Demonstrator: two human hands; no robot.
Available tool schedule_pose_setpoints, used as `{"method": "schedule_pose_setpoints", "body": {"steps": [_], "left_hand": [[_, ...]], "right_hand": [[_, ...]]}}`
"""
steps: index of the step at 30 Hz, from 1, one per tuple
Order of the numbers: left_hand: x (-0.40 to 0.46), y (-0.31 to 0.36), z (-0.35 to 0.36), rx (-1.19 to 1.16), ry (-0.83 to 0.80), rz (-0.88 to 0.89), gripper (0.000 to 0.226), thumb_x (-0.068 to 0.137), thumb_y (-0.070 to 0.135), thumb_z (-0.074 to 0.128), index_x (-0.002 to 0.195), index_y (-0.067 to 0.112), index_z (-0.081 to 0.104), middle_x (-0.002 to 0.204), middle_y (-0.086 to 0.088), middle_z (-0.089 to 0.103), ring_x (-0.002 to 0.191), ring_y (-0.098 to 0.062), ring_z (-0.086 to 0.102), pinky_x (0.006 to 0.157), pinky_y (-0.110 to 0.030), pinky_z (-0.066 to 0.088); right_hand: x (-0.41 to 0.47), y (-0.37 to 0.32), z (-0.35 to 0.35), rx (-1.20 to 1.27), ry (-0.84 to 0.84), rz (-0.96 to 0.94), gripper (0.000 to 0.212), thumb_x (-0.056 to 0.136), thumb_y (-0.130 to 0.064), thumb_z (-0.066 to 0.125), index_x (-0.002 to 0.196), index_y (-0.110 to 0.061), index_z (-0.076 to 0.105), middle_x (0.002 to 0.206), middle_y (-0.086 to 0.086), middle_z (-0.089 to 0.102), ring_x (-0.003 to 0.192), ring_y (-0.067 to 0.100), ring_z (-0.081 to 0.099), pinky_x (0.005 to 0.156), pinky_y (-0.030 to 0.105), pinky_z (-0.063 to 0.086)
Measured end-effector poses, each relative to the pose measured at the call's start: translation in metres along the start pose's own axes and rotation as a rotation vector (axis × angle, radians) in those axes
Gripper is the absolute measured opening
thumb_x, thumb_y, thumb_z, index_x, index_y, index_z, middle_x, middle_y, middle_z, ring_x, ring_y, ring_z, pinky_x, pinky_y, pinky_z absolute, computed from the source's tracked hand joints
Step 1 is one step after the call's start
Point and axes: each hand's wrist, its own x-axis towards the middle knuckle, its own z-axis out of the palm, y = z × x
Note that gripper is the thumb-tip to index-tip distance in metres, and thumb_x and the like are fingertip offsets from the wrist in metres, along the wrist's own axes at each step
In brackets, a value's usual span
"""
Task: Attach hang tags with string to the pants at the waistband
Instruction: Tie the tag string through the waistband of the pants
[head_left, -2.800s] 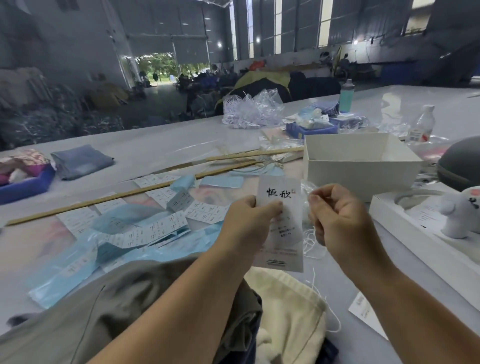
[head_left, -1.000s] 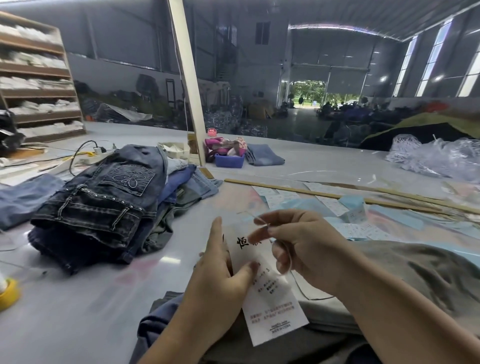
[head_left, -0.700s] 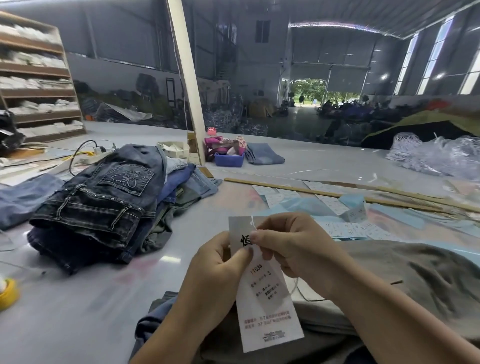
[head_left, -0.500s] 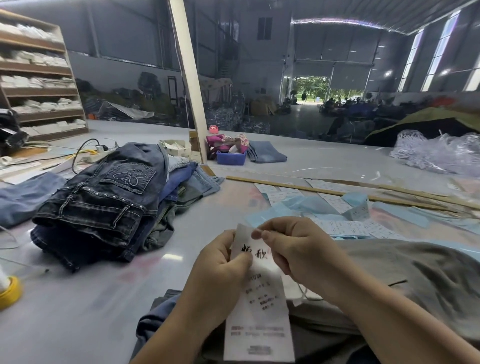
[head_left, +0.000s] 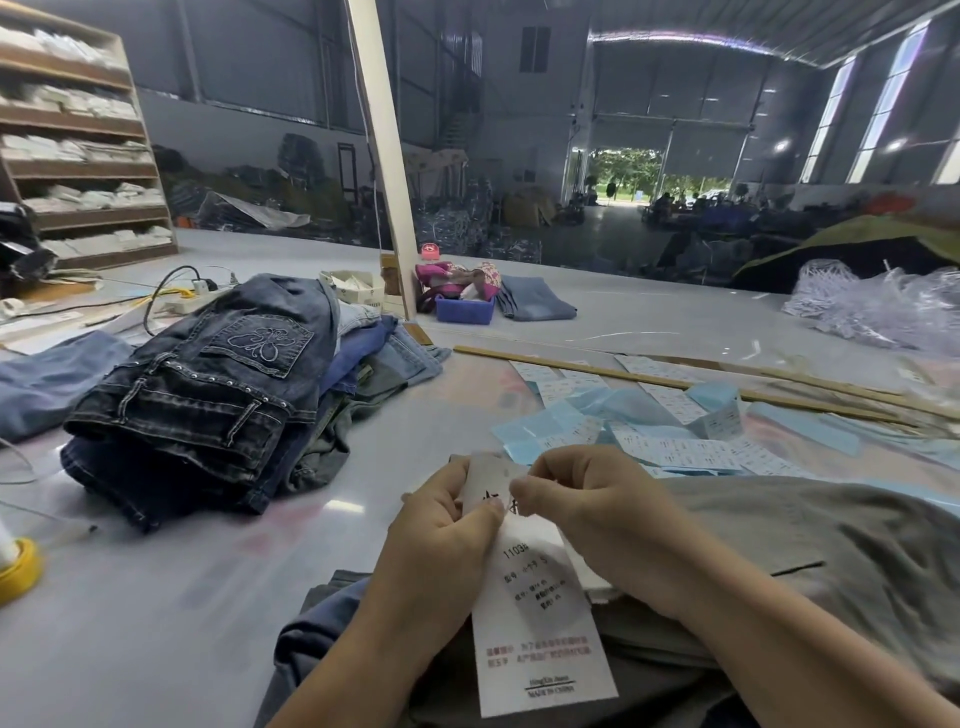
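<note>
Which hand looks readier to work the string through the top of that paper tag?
Probably the right hand: its fingertips pinch at the top edge of the white hang tag, where a string would go. The left hand grips the tag's side, steadying it.

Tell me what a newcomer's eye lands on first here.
First, the long white hang tag at bottom centre, pinched near its top by the left hand and right hand above grey-green pants. Next, the pile of dark jeans on the left of the table. Behind the hands, pale blue label strips lie scattered.
</note>
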Motion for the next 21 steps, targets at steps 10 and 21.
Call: {"method": "schedule_pose_setpoints", "body": {"steps": [10, 21], "left_hand": [[-0.006, -0.007, -0.003, -0.037, -0.008, -0.007, 0.028, 0.077, 0.023, 0.052, 0.095, 0.028, 0.072, 0.087, -0.018, 0.072, 0.075, -0.036, 0.069, 0.068, -0.047, 0.056], [-0.010, -0.008, -0.006, -0.046, -0.018, -0.013, 0.037, 0.097, 0.002, 0.047, 0.092, 0.028, 0.073, 0.084, -0.015, 0.073, 0.070, -0.026, 0.068, 0.062, -0.037, 0.056]], "right_hand": [[0.001, 0.005, 0.009, -0.015, 0.144, -0.073, 0.026, 0.088, -0.015, 0.061, 0.063, -0.008, 0.063, 0.047, -0.004, 0.051, 0.039, 0.002, 0.037, 0.040, 0.017, 0.029], [0.002, 0.013, 0.014, -0.072, 0.249, -0.129, 0.030, 0.088, -0.018, 0.062, 0.066, 0.002, 0.060, 0.046, -0.004, 0.044, 0.043, 0.005, 0.035, 0.043, 0.020, 0.029]]}}
